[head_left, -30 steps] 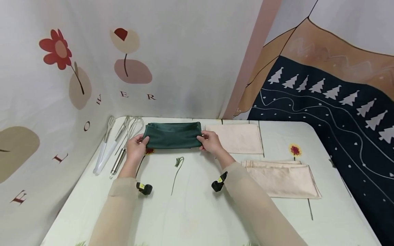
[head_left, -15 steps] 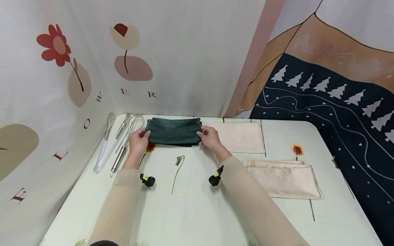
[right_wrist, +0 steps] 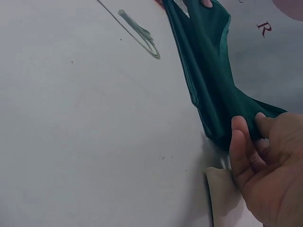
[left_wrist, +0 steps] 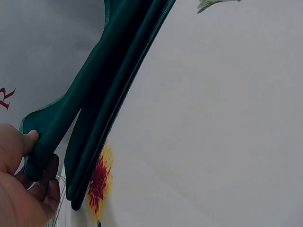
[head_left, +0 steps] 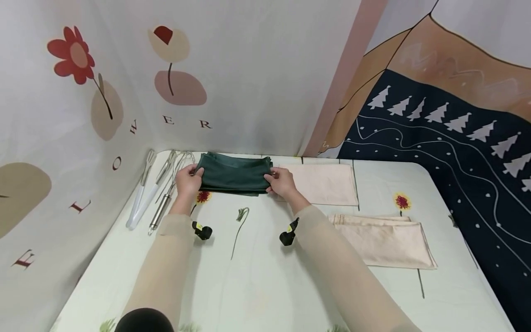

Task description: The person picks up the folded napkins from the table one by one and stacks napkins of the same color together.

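Observation:
A folded dark green cloth (head_left: 234,173) spans between both hands at the back of the table. My left hand (head_left: 189,182) pinches its left end, thumb on the near side. At the right end, my right hand (head_left: 283,182) pinches the cloth between thumb and fingers. In the left wrist view, the upper layer of the green cloth (left_wrist: 90,80) is lifted at the left hand (left_wrist: 23,175), apart from the folded layers below. The right wrist view has the right hand (right_wrist: 265,165) gripping a corner, with the layers hanging in folds.
Left of the cloth lie a whisk (head_left: 161,212) and white-handled utensils (head_left: 143,203). A folded pale pink cloth (head_left: 325,184) lies to the right, and a second pale pink cloth (head_left: 386,242) sits nearer. The wall hanging (head_left: 257,83) rises behind the table.
The green cloth has shifted slightly toward the back wall, both hands moving with it and keeping their hold. The pink cloths and utensils stay in place.

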Motion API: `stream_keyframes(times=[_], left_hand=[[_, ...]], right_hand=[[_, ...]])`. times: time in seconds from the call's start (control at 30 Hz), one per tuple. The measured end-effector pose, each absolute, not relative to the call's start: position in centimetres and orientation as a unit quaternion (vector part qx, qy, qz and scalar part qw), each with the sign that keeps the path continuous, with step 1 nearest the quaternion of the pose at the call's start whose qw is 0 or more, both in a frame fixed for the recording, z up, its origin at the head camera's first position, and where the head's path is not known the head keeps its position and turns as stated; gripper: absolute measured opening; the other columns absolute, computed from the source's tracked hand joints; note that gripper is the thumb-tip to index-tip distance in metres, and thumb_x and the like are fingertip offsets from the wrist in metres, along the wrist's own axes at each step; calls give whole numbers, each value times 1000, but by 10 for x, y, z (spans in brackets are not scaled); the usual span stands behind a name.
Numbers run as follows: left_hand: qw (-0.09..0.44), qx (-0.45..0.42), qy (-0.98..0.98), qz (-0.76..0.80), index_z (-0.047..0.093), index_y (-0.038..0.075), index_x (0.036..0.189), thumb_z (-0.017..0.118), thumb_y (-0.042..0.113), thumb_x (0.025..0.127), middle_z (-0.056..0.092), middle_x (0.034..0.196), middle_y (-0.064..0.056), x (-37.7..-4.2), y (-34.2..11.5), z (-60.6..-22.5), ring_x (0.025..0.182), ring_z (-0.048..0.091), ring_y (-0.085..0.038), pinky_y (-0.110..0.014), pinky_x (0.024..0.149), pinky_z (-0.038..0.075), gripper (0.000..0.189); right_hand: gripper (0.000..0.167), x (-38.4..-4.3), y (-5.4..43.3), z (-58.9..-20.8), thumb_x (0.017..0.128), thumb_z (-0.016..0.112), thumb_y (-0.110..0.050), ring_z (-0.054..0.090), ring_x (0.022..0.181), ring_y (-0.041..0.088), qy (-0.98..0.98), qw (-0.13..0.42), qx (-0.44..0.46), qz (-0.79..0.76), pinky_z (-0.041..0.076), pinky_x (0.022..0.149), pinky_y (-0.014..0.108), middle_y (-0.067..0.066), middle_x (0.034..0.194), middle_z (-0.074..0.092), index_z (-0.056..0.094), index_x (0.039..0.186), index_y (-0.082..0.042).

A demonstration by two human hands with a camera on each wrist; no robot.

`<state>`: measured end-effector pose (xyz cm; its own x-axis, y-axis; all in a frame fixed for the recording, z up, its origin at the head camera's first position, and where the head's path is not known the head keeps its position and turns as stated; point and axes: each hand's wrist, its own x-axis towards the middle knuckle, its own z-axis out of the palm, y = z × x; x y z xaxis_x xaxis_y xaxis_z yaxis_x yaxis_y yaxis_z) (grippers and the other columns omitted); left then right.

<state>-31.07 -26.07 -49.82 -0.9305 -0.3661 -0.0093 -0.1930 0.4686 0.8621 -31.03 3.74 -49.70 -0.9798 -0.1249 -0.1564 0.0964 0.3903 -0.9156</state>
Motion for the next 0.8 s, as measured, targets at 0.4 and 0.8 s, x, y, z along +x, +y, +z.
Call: stream_keyframes(times=[0.4, 0.8], left_hand=[[1, 178, -866, -467, 53, -3, 143, 56, 17, 105, 55, 136, -23, -303, -273, -496, 126, 53, -39, -48, 102, 48, 43], [72, 225, -846, -478, 63, 0, 134, 58, 1, 100, 61, 126, -20, -302, -269, -497, 119, 58, -33, -43, 96, 52, 35]], right_hand=[[50, -307, 35, -502, 99, 68, -20, 65, 59, 9, 828, 141, 20, -543, 54, 55, 20, 10, 103, 58, 51, 143, -2], [32, -305, 27, -502, 97, 71, -14, 62, 52, 10, 824, 109, 58, -554, 52, 50, 19, 6, 83, 61, 63, 124, 0]])
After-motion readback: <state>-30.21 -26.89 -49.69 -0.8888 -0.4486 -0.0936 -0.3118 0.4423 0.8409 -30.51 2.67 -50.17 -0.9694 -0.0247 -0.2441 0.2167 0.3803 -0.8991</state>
